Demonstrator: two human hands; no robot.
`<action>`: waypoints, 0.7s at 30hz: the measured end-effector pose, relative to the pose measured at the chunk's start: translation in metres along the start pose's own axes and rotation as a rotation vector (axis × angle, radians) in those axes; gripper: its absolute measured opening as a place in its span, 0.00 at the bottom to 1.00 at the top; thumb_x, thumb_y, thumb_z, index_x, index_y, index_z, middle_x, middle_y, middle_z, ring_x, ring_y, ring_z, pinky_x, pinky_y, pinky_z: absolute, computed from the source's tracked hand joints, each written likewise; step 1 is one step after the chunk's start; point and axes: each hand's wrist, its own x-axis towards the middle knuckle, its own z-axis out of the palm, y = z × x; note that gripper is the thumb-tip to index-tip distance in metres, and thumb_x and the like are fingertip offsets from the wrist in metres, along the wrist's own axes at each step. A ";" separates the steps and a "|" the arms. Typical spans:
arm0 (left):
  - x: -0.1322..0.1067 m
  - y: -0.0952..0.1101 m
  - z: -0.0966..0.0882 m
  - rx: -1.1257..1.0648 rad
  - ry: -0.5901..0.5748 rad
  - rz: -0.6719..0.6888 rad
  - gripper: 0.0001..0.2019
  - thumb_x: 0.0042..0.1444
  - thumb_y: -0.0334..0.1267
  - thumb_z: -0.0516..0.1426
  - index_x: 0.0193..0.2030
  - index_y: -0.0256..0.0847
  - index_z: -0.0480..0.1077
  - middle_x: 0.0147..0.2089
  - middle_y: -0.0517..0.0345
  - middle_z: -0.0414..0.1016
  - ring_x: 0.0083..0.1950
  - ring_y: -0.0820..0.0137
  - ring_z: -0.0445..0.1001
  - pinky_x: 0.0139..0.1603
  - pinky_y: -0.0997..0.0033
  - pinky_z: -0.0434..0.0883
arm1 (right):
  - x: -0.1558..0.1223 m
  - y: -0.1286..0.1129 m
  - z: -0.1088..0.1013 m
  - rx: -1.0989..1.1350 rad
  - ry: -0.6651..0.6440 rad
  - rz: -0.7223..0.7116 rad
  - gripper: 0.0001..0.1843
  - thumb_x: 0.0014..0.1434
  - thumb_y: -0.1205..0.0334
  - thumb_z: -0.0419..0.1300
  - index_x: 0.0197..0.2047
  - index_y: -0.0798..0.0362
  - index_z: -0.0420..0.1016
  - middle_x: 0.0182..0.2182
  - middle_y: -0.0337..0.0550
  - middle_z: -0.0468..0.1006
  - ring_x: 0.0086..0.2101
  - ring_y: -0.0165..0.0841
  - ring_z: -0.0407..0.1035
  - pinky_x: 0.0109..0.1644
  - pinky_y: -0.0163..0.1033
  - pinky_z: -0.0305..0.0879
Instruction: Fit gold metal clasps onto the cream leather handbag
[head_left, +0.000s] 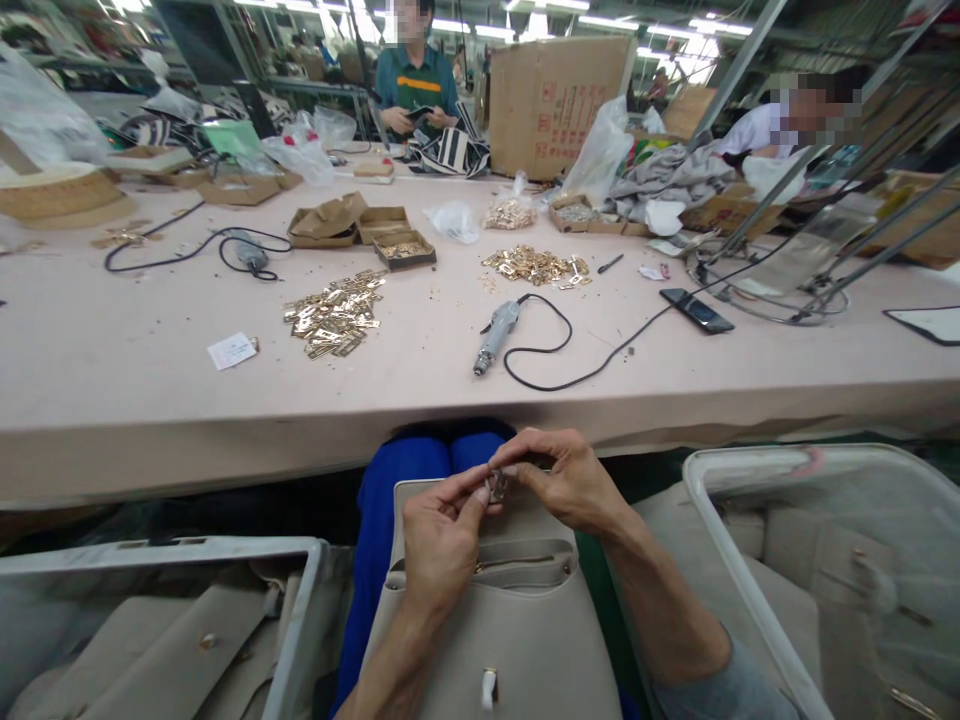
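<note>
Your left hand (442, 535) and right hand (566, 480) pinched the metal clasp (497, 487) on the handbag (517, 620). Placed, I judged, but not yet fastened; the screwdriver (496, 335) lay untouched on the table (150, 400).

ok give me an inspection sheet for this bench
surface: pale table, strewn with parts
job's things: beige bag on the lap; metal fitting at its top edge
clutter: heaps of gold fittings, small boxes, plastic bags, phone
hands: left hand and right hand both pinch the metal fitting
cables: black cord loops from the power screwdriver; second cord far left
surroundings: bins of bags either side; person in green opposite; cardboard box
</note>
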 end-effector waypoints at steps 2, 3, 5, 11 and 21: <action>0.000 0.000 -0.001 -0.010 -0.008 -0.009 0.15 0.51 0.36 0.69 0.45 0.34 0.83 0.40 0.47 0.86 0.38 0.58 0.85 0.39 0.65 0.84 | 0.004 -0.001 0.002 -0.026 -0.002 -0.006 0.08 0.61 0.67 0.64 0.40 0.49 0.85 0.36 0.41 0.83 0.38 0.36 0.77 0.44 0.39 0.73; 0.000 -0.001 -0.002 -0.019 -0.014 -0.016 0.15 0.51 0.36 0.69 0.46 0.33 0.82 0.40 0.46 0.85 0.38 0.58 0.85 0.39 0.64 0.84 | 0.005 -0.002 0.003 -0.033 0.002 -0.006 0.08 0.61 0.67 0.64 0.40 0.49 0.85 0.36 0.41 0.83 0.38 0.36 0.77 0.44 0.39 0.73; 0.000 -0.002 -0.004 -0.039 -0.029 -0.027 0.17 0.52 0.36 0.69 0.48 0.31 0.81 0.40 0.45 0.85 0.37 0.58 0.85 0.38 0.64 0.84 | 0.007 -0.001 0.005 -0.032 0.008 0.000 0.07 0.60 0.67 0.66 0.40 0.50 0.85 0.36 0.41 0.83 0.38 0.36 0.77 0.41 0.38 0.73; 0.001 -0.006 -0.007 -0.063 -0.047 -0.041 0.18 0.53 0.35 0.68 0.50 0.30 0.80 0.41 0.43 0.85 0.37 0.58 0.85 0.38 0.65 0.84 | 0.010 -0.001 0.010 0.014 -0.020 0.030 0.07 0.58 0.69 0.66 0.38 0.50 0.85 0.34 0.40 0.83 0.34 0.35 0.77 0.38 0.36 0.72; 0.001 -0.002 -0.003 -0.070 -0.037 -0.075 0.17 0.51 0.34 0.68 0.47 0.27 0.80 0.42 0.42 0.85 0.38 0.59 0.85 0.37 0.67 0.84 | 0.014 -0.004 0.009 -0.068 -0.034 -0.012 0.12 0.57 0.73 0.63 0.38 0.49 0.86 0.33 0.39 0.83 0.34 0.34 0.76 0.39 0.37 0.71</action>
